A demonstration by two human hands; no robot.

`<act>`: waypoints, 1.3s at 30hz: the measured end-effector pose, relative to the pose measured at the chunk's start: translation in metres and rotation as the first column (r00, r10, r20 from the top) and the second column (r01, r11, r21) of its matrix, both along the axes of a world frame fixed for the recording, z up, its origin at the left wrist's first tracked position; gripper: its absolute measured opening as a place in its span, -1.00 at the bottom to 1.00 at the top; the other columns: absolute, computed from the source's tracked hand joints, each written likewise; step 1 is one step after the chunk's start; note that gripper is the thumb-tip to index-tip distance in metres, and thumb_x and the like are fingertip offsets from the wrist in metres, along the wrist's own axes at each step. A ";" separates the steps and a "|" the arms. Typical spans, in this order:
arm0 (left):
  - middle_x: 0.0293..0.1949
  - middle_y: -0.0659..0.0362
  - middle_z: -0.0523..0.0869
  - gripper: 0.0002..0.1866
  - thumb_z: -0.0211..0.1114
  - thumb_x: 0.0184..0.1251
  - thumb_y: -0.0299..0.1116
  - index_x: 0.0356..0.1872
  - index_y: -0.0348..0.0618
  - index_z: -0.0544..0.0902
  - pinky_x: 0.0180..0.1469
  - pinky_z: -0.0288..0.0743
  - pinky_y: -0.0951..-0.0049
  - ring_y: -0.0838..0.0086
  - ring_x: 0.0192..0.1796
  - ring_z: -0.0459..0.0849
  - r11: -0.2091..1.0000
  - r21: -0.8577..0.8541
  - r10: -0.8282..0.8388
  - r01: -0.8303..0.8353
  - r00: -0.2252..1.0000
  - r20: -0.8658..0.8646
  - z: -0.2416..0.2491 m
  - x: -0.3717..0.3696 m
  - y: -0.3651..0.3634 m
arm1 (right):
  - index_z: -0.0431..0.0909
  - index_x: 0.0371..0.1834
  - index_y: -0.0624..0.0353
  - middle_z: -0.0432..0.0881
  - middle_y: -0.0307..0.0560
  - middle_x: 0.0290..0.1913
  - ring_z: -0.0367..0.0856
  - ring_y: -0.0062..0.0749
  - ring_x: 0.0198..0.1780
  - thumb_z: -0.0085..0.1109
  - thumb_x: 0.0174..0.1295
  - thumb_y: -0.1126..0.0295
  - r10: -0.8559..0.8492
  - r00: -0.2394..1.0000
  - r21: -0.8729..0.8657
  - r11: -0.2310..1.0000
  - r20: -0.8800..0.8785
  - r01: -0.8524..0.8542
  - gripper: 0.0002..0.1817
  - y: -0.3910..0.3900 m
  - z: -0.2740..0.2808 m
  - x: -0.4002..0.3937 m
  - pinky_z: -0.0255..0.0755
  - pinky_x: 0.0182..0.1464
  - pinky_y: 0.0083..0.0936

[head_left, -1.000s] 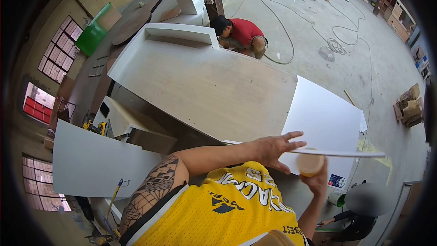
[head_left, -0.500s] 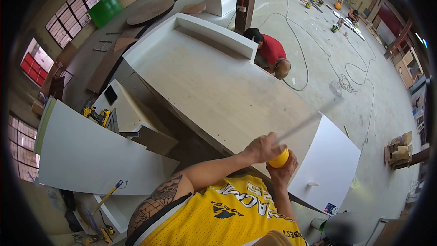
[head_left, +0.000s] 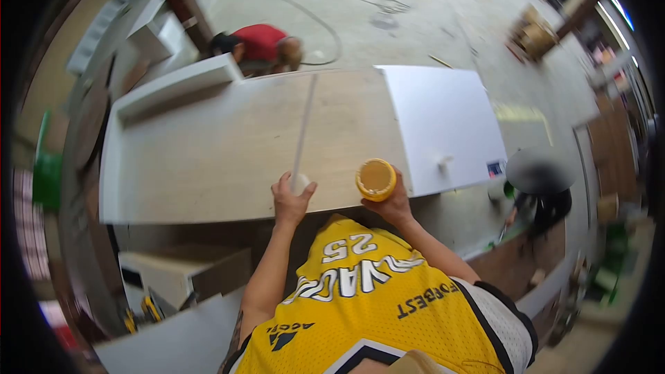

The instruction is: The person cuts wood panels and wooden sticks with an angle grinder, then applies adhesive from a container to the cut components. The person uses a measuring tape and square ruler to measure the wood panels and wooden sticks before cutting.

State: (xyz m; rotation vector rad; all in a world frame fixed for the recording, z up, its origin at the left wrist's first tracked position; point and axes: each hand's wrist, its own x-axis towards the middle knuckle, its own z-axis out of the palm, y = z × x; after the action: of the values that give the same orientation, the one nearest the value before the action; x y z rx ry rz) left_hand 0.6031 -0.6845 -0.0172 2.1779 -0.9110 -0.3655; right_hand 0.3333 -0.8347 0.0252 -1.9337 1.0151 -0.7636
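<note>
My left hand (head_left: pixel 285 202) is closed around the lower end of a long, thin, pale strip (head_left: pixel 305 128). The strip points away from me over a light wooden panel (head_left: pixel 249 131). By my left thumb is a small round white piece (head_left: pixel 300 183), too blurred to name. A yellow tub (head_left: pixel 375 179) sits in the grip of my right hand (head_left: pixel 396 202), above the panel's near edge. Its round top faces me, tan inside with a crusted rim. Just right of it lies a white sheet (head_left: pixel 443 111) with a small white knob-like piece (head_left: pixel 444 163) on it.
A person in red (head_left: pixel 260 45) crouches beyond the panel's far edge. At right, a person in dark clothes (head_left: pixel 551 208) is low near the floor, partly under a blurred grey round shape. A cabinet box (head_left: pixel 156 266) and yellow power tools (head_left: pixel 149 307) are at lower left. Cables lie across the floor.
My hands have moved apart; the tub and strip were close together before. The strip now points away from me instead of rightward. My view has turned to the right and down.
</note>
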 end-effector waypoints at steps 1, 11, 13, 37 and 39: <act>0.08 -0.09 0.67 -0.11 0.62 0.30 0.25 0.42 -0.24 0.60 0.31 0.65 0.01 -0.04 0.14 0.73 1.000 -0.002 0.006 -0.006 0.999 -0.052 -0.002 -0.002 -0.004 | 0.26 0.59 0.12 0.54 0.09 0.39 0.53 0.04 0.47 0.85 -0.11 0.32 -0.017 0.999 0.028 0.999 0.028 0.016 0.16 0.004 0.008 -0.004 0.45 0.55 -0.14; 0.05 0.26 0.86 -0.46 0.40 0.53 0.15 0.31 0.03 0.72 -0.47 0.29 0.66 0.71 -0.11 0.77 0.940 -0.067 -0.186 0.335 0.337 -0.923 0.059 -0.024 -0.116 | 0.26 0.58 0.09 0.56 0.03 0.37 0.60 -0.05 0.43 0.85 -0.08 0.27 -0.214 0.950 0.080 0.976 0.226 0.201 0.15 0.003 -0.004 -0.096 0.51 0.52 -0.23; 0.09 0.22 0.87 -0.48 0.37 0.55 0.14 0.31 0.04 0.71 -0.50 0.32 0.66 0.66 -0.10 0.81 0.903 -0.132 -0.228 0.409 0.195 -0.954 0.058 -0.047 -0.165 | 0.34 0.56 0.13 0.58 0.02 0.35 0.60 -0.04 0.42 0.86 -0.08 0.26 -0.223 0.942 0.007 0.973 0.249 0.229 0.10 -0.008 -0.016 -0.122 0.51 0.52 -0.21; 0.13 0.14 0.75 -0.51 0.10 0.83 -0.21 0.62 -0.10 0.45 0.00 0.61 0.25 0.32 -0.07 0.72 0.903 -0.094 -0.421 0.418 0.824 -0.380 0.086 -0.183 -0.325 | 0.31 0.55 0.12 0.55 0.02 0.36 0.56 0.03 0.42 0.84 -0.12 0.38 -0.173 0.979 -0.084 0.980 0.104 0.182 0.12 -0.127 0.003 -0.257 0.50 0.49 -0.17; 0.08 0.11 0.75 -0.45 0.13 0.84 -0.31 0.74 -0.03 0.37 0.10 0.61 0.30 0.32 -0.14 0.68 0.785 -0.249 -0.575 0.567 0.817 0.048 0.137 -0.165 -0.273 | 0.32 0.55 0.12 0.55 0.02 0.37 0.55 0.05 0.42 0.83 -0.11 0.38 -0.143 0.986 -0.123 0.981 0.084 0.153 0.10 -0.136 0.015 -0.249 0.49 0.49 -0.12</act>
State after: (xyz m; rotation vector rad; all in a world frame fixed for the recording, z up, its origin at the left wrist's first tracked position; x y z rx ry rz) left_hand 0.4378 -0.9579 0.1198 1.6187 -1.5156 -0.5353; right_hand 0.0842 -0.9702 0.0407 -1.9381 1.0968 -1.0003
